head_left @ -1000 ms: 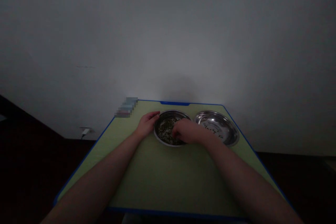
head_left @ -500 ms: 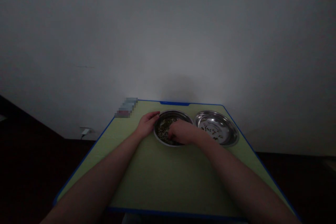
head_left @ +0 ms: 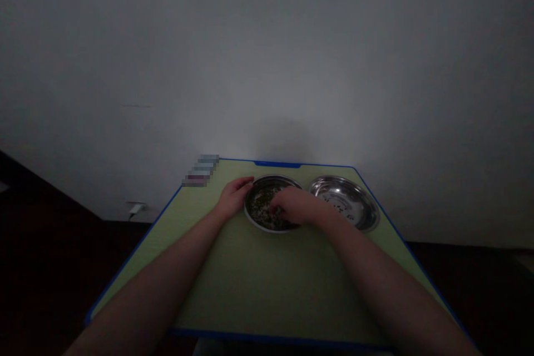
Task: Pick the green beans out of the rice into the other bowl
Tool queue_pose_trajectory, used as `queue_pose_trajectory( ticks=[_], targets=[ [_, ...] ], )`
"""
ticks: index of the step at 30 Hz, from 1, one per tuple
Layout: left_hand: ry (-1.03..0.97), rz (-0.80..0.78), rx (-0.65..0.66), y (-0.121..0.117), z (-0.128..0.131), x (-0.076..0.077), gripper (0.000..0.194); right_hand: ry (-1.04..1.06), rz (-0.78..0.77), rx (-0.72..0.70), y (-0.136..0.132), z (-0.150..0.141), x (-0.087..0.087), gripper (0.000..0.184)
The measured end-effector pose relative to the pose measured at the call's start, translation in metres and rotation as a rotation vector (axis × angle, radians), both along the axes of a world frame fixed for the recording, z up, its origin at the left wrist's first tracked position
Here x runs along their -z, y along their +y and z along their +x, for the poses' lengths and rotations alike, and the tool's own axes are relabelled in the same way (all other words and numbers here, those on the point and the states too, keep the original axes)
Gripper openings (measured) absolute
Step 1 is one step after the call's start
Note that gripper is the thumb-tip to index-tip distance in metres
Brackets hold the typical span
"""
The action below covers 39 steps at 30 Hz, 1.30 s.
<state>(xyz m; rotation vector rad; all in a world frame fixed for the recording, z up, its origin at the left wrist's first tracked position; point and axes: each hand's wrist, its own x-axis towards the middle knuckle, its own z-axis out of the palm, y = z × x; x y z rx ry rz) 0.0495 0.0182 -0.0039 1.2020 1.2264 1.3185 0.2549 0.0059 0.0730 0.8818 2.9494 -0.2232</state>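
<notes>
A round metal bowl [head_left: 267, 230] stands near the far middle of the table, holding a mix of small green, dark and pale grains or beans [head_left: 262, 203]. My left hand [head_left: 232, 199] grips the bowl's left side, fingers lying along the rim and thumb by the outer wall. Inside the same bowl, my right hand [head_left: 295, 204] reaches down with its fingers drawn together at the grains. What is between these fingertips is too small to make out. To the right sits a second metal bowl [head_left: 361, 199] with several small dark pieces [head_left: 340, 209] on its bottom, partly hidden by my right wrist.
The folding-style table has a light green top [head_left: 258, 278] with a blue edge. A blurred-out patch [head_left: 202, 171] covers something at the far left corner. Behind the table rises a grey wall [head_left: 283, 67], with a white plug [head_left: 136, 208] low on the left.
My right hand has shifted slightly right and up within the bowl, its fingers staying at the grains. My left hand and both bowls have stayed put.
</notes>
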Motion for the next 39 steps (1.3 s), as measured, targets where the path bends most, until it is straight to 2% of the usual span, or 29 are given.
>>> queue_pose_trajectory(
  ticks=[6,17,32,39],
  targets=[
    [0.006,-0.004,0.008,-0.002,0.001,-0.002,0.054,-0.048,0.006,-0.015,0.002,-0.002,0.001,0.026],
    [0.034,0.023,0.01,0.0,0.0,-0.001,0.052,-0.063,0.049,-0.051,0.005,-0.007,0.011,0.025],
    [-0.004,0.001,0.006,-0.001,0.001,-0.002,0.055,-0.078,-0.002,-0.023,0.003,-0.01,0.01,0.026],
    [0.02,0.0,0.013,-0.004,0.002,-0.007,0.051,-0.086,-0.023,-0.024,-0.002,-0.009,0.002,0.022]
  ],
)
